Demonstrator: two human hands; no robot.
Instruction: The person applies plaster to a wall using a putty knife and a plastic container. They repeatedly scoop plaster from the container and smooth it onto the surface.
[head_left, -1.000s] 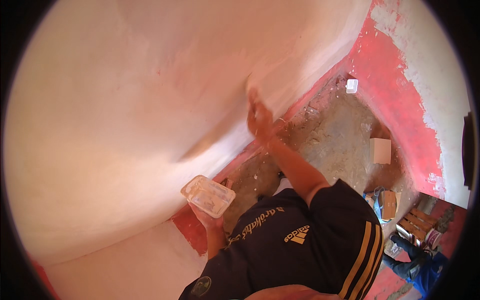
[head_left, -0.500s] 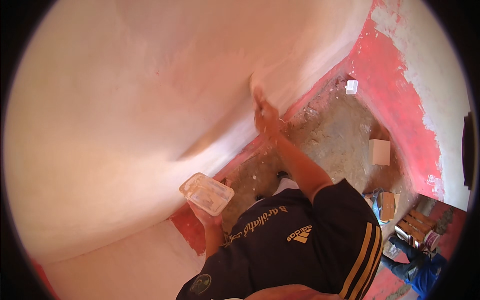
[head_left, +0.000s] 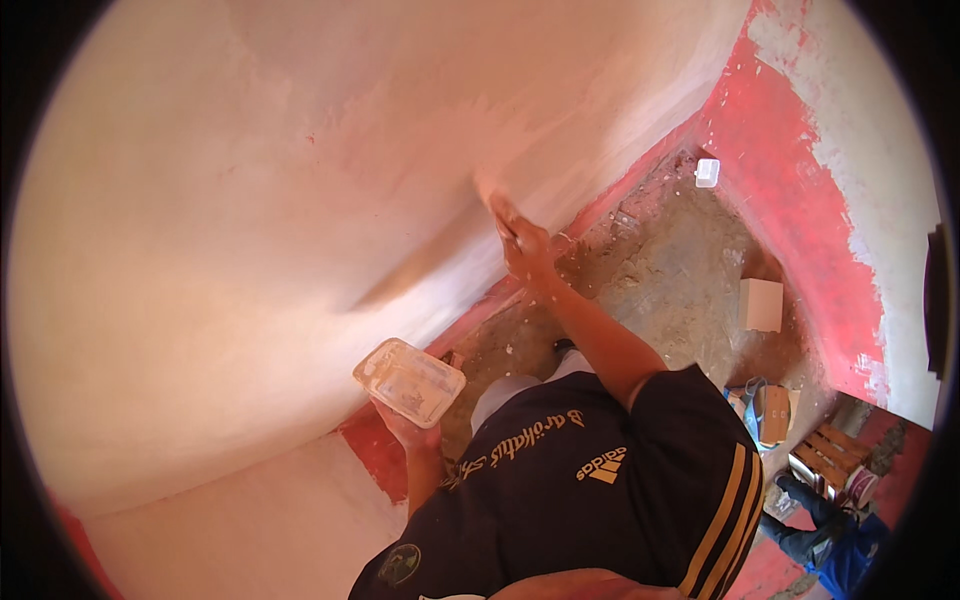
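My left hand grips a shallow rectangular plastic tub from below. Whitish residue coats the inside of the tub, and it is tilted so its inside faces up. Stretched out to the wall, my right hand is closed round a short tool with a pale head. That head meets the wall surface; blur hides its exact kind. The wall is coated pale, with faint pink showing through around the tool. A long shadow of the arm falls across the wall.
A red band runs along the wall's foot above a rough, dirty floor. A small white container and a pale box stand on the right. Farther right lie a cardboard box, a wooden crate and a bucket, near a person in blue.
My right hand and the tool have moved left and slightly down along the wall. The tub in my left hand has shifted a little to the left and up.
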